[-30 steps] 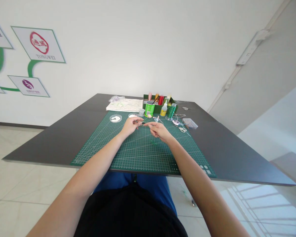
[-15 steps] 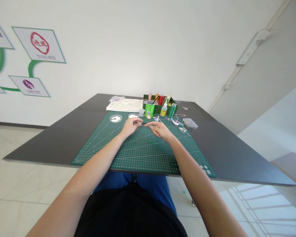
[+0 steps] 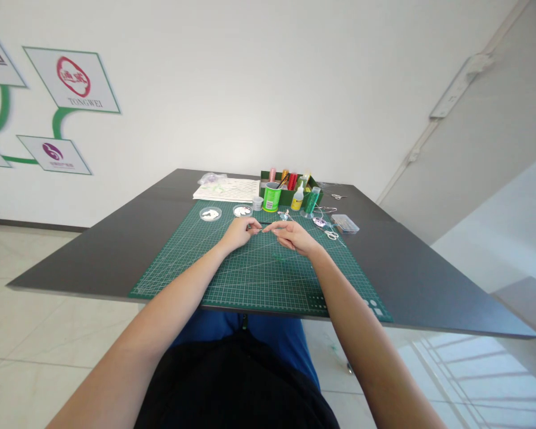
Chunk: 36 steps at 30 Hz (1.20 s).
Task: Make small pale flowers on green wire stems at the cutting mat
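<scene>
The left hand (image 3: 239,232) and the right hand (image 3: 293,236) are positioned above the green cutting mat (image 3: 250,274), with fingertips nearly meeting and fingers bent into narrow grips; whether either hand holds anything cannot be determined at this size. A thin dark strip (image 3: 267,223) is visible at the gap, just beyond the fingertips, and its contact with the fingers cannot be confirmed. Beyond the hands stand the green can (image 3: 271,198) and the yellow-labelled bottle (image 3: 297,199), with white-handled scissors (image 3: 331,235) lying to the right, near the clear case (image 3: 345,224).
</scene>
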Motion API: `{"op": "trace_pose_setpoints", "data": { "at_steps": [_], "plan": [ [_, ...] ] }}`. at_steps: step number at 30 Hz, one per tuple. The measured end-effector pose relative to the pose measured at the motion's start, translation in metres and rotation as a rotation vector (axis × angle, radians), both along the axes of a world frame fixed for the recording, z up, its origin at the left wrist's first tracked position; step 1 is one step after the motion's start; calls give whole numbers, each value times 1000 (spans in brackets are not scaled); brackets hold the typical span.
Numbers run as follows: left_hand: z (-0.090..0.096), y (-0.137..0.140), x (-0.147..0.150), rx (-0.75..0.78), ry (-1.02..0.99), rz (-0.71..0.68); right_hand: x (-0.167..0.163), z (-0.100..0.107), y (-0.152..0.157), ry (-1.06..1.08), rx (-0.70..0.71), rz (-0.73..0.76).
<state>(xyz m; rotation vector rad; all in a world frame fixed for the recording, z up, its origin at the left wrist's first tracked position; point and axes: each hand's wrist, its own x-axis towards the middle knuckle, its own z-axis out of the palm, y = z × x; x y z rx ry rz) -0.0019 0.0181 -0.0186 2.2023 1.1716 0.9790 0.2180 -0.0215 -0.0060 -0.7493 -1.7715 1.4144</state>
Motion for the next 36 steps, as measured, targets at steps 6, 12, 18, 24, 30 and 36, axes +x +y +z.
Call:
{"op": "trace_pose_setpoints", "data": {
  "at_steps": [6, 12, 18, 24, 30, 36],
  "plan": [
    [-3, -1, 0, 27, 92, -110, -1, 7, -7, 28, -36, 20],
    [-5, -3, 3, -93, 56, -295, 1, 7, -5, 169, 11, -114],
    [-4, -7, 4, -238, 24, -454, 3, 11, -4, 249, 46, -222],
    [-3, -9, 6, -302, -19, -530, 5, 9, 3, 328, 69, -342],
    [-1, -12, 7, -355, -57, -555, 7, -1, 13, 319, 42, -495],
    [2, -12, 7, -364, -13, -576, 9, -8, 18, 280, 45, -518]
  ]
}}
